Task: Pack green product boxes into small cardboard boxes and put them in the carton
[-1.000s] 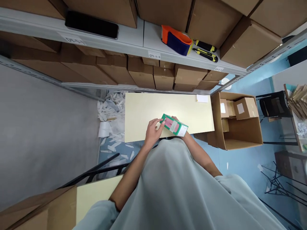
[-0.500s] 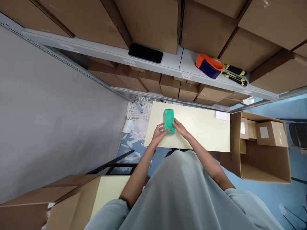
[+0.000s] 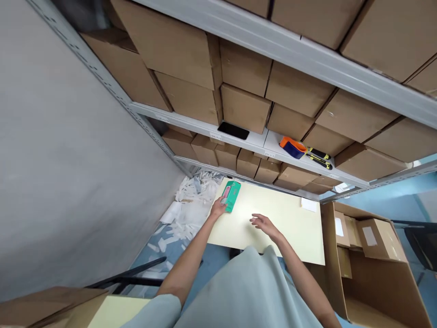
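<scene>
A small green box [image 3: 233, 197] with a pinkish patch on its side is at the left end of the pale yellow table [image 3: 283, 228]. My left hand [image 3: 219, 207] grips its lower left edge, and the box leans slightly. Apart from the box, my right hand [image 3: 264, 224] hovers above the table with fingers spread and nothing in them. A stack of white paper or labels [image 3: 309, 204] lies near the table's far right corner.
Shelves full of cardboard boxes [image 3: 246, 107] rise behind the table. On one lie a black phone [image 3: 234, 130], an orange and blue tape dispenser [image 3: 292, 147] and box cutters [image 3: 320, 159]. A large open carton [image 3: 372, 287] stands right; paper scraps [image 3: 191, 200] litter the floor left.
My right hand has let go of the green box and moved away to the right. My left hand keeps the box, now tilted and further left on the table. The view has tipped upward.
</scene>
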Action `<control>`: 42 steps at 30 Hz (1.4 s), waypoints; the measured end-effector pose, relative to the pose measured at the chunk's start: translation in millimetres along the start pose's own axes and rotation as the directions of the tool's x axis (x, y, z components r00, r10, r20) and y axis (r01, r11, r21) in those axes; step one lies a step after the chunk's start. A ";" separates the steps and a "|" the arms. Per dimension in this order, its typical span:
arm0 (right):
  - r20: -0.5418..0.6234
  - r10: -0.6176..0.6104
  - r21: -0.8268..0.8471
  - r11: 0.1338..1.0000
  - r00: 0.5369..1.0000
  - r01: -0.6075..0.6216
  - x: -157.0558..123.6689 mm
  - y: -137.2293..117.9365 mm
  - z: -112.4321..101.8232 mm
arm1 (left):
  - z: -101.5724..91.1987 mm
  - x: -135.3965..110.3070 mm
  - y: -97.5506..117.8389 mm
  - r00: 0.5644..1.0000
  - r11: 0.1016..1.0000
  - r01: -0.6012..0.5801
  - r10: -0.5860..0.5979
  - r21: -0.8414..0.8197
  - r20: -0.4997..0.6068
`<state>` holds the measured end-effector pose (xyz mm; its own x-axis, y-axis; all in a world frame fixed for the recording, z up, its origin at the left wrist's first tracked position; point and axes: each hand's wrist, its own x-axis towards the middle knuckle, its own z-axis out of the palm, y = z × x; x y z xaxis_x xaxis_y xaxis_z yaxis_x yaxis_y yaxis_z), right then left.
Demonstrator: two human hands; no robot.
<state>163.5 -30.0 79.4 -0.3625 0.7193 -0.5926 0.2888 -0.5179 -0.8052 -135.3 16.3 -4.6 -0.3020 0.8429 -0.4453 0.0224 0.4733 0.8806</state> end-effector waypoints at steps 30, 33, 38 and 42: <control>0.820 0.111 -0.266 0.943 0.562 0.202 -73.2 0.8 167.5 | -32.1 -491.4 -107.6 0.443 0.908 -0.248 -0.204 -0.338 -0.873; 0.876 0.183 -0.315 0.918 0.447 0.241 -102.3 18.2 202.3 | -41.1 -546.5 -142.6 0.259 0.863 -0.296 -0.339 -0.408 -0.904; 0.923 0.275 -0.361 0.864 0.271 0.353 -154.6 47.6 263.9 | -65.6 -613.8 -211.1 0.102 0.555 -0.607 -0.655 -0.568 -0.749; 0.935 0.319 -0.353 0.822 0.152 0.446 -195.5 84.3 333.5 | -91.4 -657.5 -261.0 0.209 0.129 -0.763 -0.878 -0.633 -0.431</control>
<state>-36.8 -368.7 120.7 -0.7917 -0.4891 -0.3659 0.3888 0.0585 -0.9194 -29.8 -684.8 73.1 -0.4939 -0.3493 -0.7962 -0.3697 -0.7445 0.5560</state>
